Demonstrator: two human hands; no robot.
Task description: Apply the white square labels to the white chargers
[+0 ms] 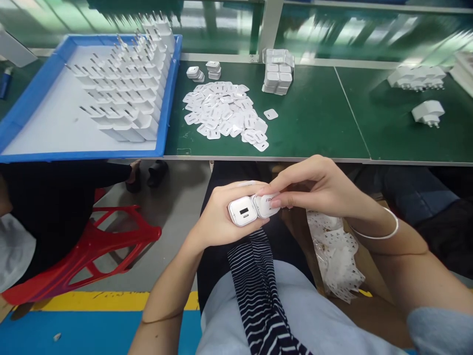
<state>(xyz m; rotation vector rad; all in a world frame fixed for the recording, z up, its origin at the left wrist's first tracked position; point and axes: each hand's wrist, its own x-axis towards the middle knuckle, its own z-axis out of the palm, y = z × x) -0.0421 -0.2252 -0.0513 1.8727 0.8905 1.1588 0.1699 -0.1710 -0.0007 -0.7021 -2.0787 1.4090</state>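
Observation:
Above my lap, my left hand (221,212) is wrapped round two white chargers side by side. The left charger (243,211) faces up and shows a dark port and a smaller slot. On the right charger lies a white plate (266,205) with small print, pinched at its edge by the thumb and finger of my right hand (314,187). On the green table, a heap of loose white plates (223,111) lies beyond my hands, with a single plate (271,114) just right of it.
A blue-rimmed tray (168,98) at the left holds rows of white plugs (140,98), pins up. Stacked white pieces (278,74) stand at the back. More plugs (417,78) lie at the right. A red stool (111,241) and a seated person are on the left.

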